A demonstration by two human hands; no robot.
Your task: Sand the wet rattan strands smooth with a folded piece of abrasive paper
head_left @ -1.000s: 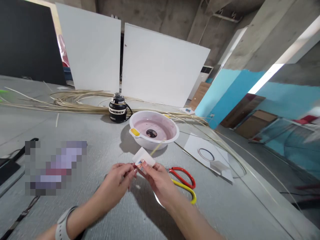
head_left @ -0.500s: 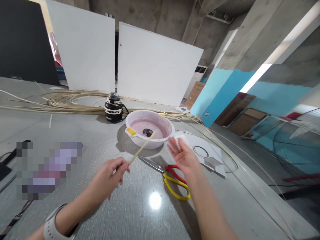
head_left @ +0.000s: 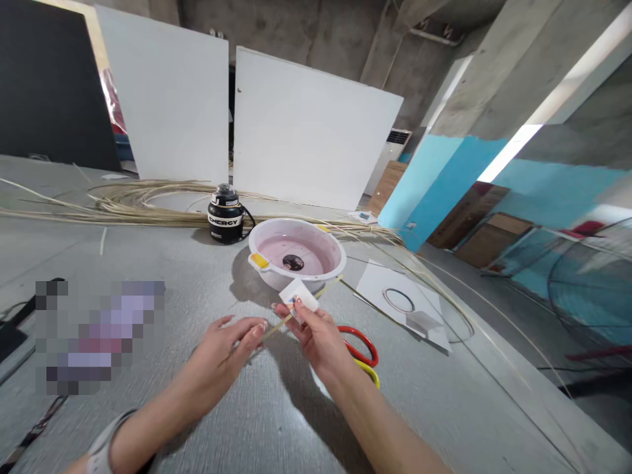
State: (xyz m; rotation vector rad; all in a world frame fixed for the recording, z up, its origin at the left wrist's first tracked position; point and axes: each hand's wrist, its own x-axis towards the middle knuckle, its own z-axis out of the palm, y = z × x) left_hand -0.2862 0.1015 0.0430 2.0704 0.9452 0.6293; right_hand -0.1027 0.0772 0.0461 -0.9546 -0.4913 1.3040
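Observation:
My left hand [head_left: 224,352] pinches a thin, pale yellowish strip [head_left: 278,326] that looks like split bamboo or cane. Close on its right, my right hand [head_left: 323,339] is closed on a small white folded piece [head_left: 298,295], which lies against the strip. Whether it is paper or cloth I cannot tell. Beyond the fingers the strip slants up to the right, past the front of a white basin [head_left: 309,281] holding pinkish liquid. Under my right forearm lie scissors with red and yellow handles [head_left: 363,345]; my hand and arm hide their blades.
A black ENERGY bottle [head_left: 225,220] stands left of the basin. Behind it, coiled long strips [head_left: 128,201] spread across the table. To the right lie white paper sheets [head_left: 370,283] with a dark ring [head_left: 399,300]. A pixelated object [head_left: 106,336] lies at left.
My right hand has moved left and down from beside the basin, its fingers closing with the white piece at the strip. My left hand has shifted slightly right, still holding the strip.

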